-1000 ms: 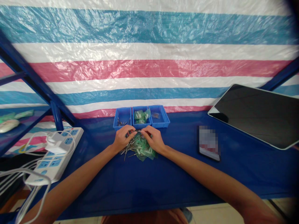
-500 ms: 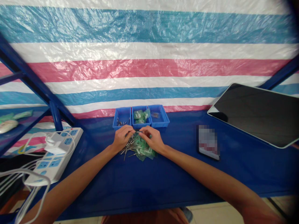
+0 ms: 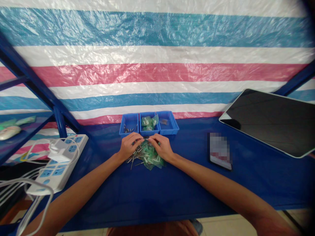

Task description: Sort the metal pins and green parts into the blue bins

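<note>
My left hand (image 3: 128,145) and my right hand (image 3: 161,145) meet over a pile on the blue table, just in front of the bins. Both are closed, thumbs against fingers, pinching a thin metal rod (image 3: 146,139) between them; its exact shape is too small to make out. Under my left fingers lie several loose metal rods (image 3: 133,159). Beside them, below my right hand, is a heap of small green plastic bags (image 3: 151,159) with whitish pieces in them.
Three joined blue bins stand behind my hands: the left bin (image 3: 129,116) has metal rods, the middle bin (image 3: 149,132) green bags, the right bin (image 3: 175,126) a small clear bag. A white power strip (image 3: 66,173) lies left; a phone (image 3: 220,151) and a dark-screened tablet (image 3: 273,121) are right.
My fingertips have shifted slightly to the right, the left ones a little closer to the right ones. The bins and the pile look the same.
</note>
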A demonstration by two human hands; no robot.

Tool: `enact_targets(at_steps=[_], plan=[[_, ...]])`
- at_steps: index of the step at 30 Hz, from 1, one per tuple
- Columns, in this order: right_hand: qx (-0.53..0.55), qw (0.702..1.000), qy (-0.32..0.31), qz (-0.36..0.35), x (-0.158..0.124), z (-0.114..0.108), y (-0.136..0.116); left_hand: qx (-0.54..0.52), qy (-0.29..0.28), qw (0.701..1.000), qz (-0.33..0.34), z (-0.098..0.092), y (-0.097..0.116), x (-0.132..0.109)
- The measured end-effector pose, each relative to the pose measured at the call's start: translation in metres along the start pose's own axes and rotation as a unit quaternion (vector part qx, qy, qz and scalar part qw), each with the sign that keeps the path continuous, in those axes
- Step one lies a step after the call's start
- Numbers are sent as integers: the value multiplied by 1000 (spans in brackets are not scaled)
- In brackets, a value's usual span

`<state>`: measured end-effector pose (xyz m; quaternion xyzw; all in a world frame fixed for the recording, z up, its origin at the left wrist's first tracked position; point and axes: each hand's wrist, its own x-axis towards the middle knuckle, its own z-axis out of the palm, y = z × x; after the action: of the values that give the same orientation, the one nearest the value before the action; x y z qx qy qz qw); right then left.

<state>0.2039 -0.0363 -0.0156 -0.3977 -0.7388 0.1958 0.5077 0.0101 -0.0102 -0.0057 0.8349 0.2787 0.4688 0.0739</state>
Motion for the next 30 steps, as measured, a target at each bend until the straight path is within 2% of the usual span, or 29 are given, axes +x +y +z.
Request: enact_targets(at_steps=[5,14,30], plan=[[3,1000,-4,8,-1,0,0,-3,6,1000,1,0,-1,-1],[-4,1000,-20,-17,0,-1,-2,9,-10,1000,-7,-2,-3,-4],[-11,1000,-11,-9,-1,1,0,-7,0,1000,-1,-3,3,0]])
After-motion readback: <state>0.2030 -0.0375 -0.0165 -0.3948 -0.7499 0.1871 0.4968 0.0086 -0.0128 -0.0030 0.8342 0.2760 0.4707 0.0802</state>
